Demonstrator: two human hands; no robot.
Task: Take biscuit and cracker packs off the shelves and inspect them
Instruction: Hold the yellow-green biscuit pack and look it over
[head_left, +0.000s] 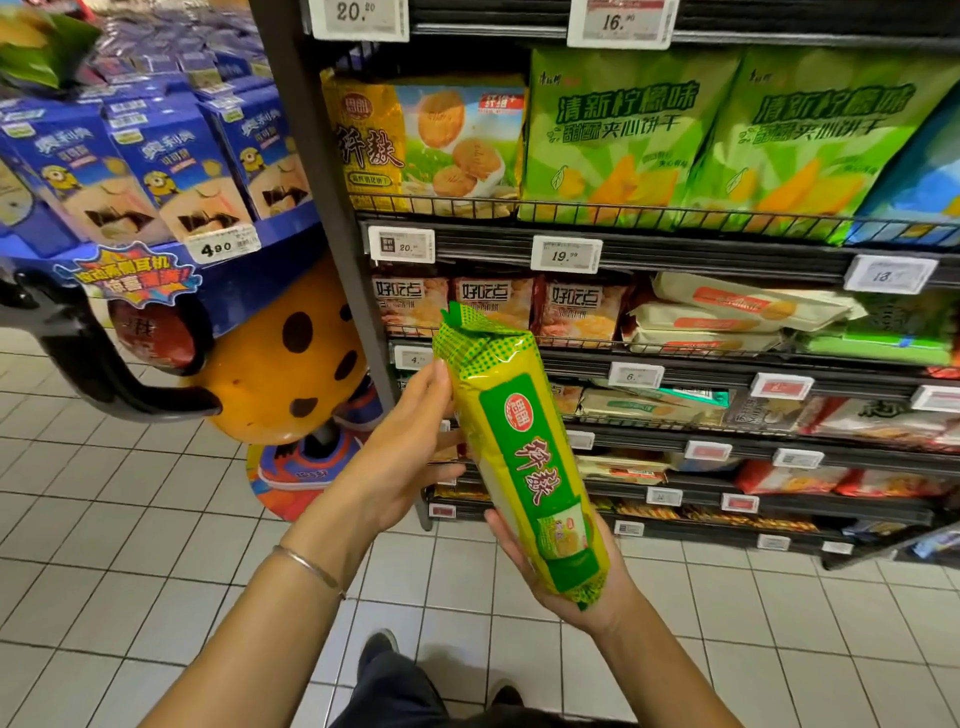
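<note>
A long yellow and green biscuit pack (524, 457) with red characters stands nearly upright in front of the shelves (727, 249), its crimped top leaning left. My left hand (410, 447) holds its upper left side, thumb and fingers wrapped round the pack. My right hand (561, 582) cups the lower end from underneath, fingers curled behind it. More biscuit packs fill the shelves: a large yellow bag (421, 145), green lemon-flavour bags (623, 135) and red-brown packs (493, 306).
A dark shelf upright (322, 208) runs down left of the packs. To the left stands a blue display of boxed wafers (156, 166) above an orange spotted figure (280, 364). White tiled floor (130, 545) lies below, and my shoes (384, 649) show at the bottom.
</note>
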